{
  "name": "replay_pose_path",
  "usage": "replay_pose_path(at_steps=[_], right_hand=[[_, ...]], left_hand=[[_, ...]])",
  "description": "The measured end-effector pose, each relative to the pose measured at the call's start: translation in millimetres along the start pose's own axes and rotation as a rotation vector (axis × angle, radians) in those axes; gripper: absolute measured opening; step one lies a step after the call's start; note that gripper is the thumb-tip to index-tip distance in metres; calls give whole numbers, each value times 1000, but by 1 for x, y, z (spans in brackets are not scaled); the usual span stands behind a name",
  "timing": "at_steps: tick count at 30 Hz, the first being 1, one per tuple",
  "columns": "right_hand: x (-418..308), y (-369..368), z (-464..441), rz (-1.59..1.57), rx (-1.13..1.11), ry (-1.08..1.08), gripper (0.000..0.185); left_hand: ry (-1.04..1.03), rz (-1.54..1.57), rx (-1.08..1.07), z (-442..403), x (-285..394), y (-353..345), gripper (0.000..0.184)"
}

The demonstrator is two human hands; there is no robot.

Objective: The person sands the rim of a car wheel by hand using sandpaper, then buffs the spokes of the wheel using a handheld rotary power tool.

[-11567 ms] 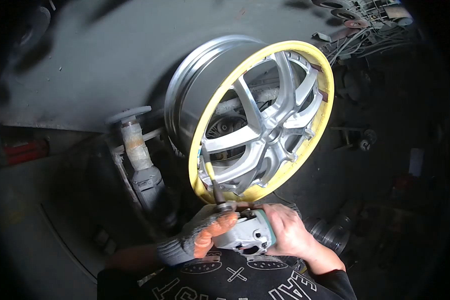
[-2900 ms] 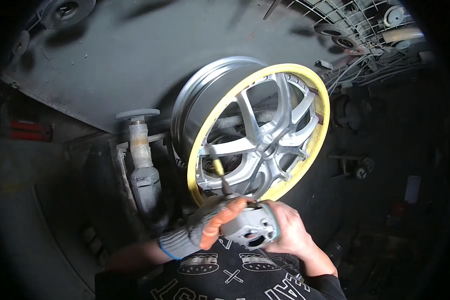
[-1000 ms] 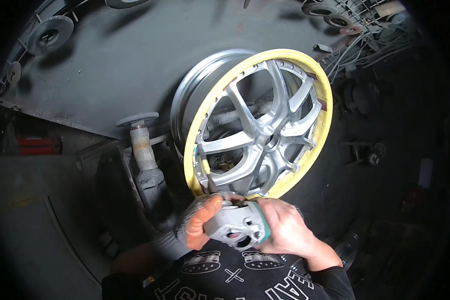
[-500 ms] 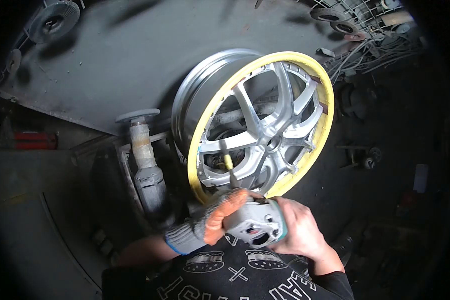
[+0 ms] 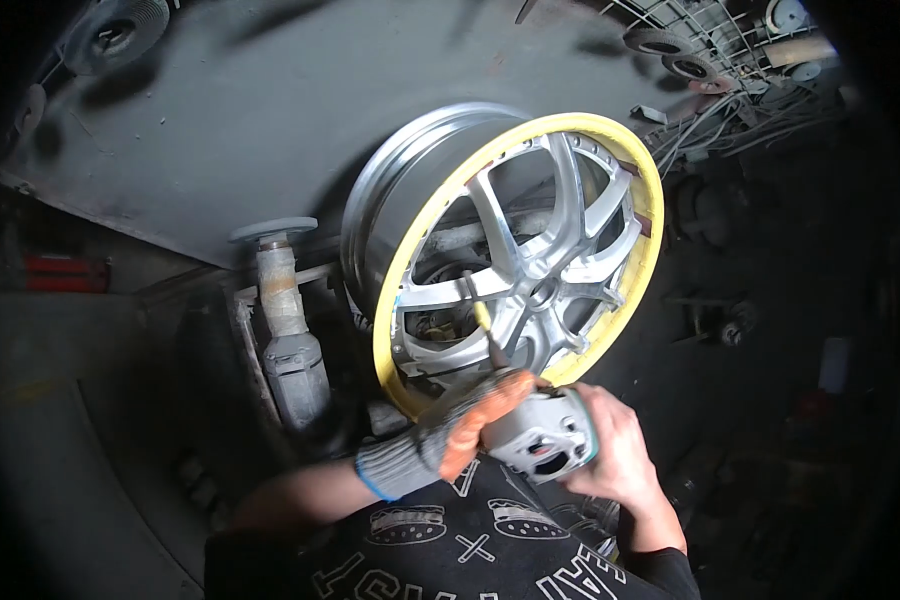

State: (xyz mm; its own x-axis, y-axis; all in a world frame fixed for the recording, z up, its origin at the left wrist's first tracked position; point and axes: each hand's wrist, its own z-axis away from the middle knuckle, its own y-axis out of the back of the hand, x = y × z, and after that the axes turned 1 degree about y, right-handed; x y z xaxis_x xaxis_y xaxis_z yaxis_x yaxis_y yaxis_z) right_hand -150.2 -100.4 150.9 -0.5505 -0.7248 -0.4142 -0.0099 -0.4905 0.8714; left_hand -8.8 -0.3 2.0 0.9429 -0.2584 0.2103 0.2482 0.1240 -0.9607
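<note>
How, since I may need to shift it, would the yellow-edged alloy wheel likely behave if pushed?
The alloy wheel looks metallic, so it should feel stiff and probably heavy. Its round outline could let it turn or roll if nothing holds it. Its smooth, shiny spokes may prove slippery.

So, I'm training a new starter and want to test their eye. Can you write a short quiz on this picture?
1. What colour is the front rim of the wheel?
A) Red
B) Yellow
C) Blue

2. True or false: the right hand is bare.

3. Fill in the number: the power tool is held with ___ hand(s).

Key: 1. B; 2. true; 3. two
</note>
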Motion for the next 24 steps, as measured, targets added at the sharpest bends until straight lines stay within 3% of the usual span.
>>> replay_pose_path(at_steps=[7, 11, 12, 14, 20, 24], right_hand=[[26, 5, 5, 6, 19, -74, 82], [8, 3, -3, 17, -34, 51, 81], [3, 1, -6, 9, -68, 61, 81], [-7, -4, -12, 24, -78, 139, 81], [-29, -25, -28, -49, -73, 208, 75], [-15, -19, -14, -42, -62, 167, 77]], left_hand=[[-92, -11, 20, -34, -27, -1, 48], [-2, 1, 140, -4, -3, -4, 51], [20, 156, -106, 8, 12, 0, 36], [10, 68, 91, 25, 13, -1, 41], [-12, 71, 91, 65, 43, -5, 52], [2, 55, 48, 44, 31, -7, 41]])
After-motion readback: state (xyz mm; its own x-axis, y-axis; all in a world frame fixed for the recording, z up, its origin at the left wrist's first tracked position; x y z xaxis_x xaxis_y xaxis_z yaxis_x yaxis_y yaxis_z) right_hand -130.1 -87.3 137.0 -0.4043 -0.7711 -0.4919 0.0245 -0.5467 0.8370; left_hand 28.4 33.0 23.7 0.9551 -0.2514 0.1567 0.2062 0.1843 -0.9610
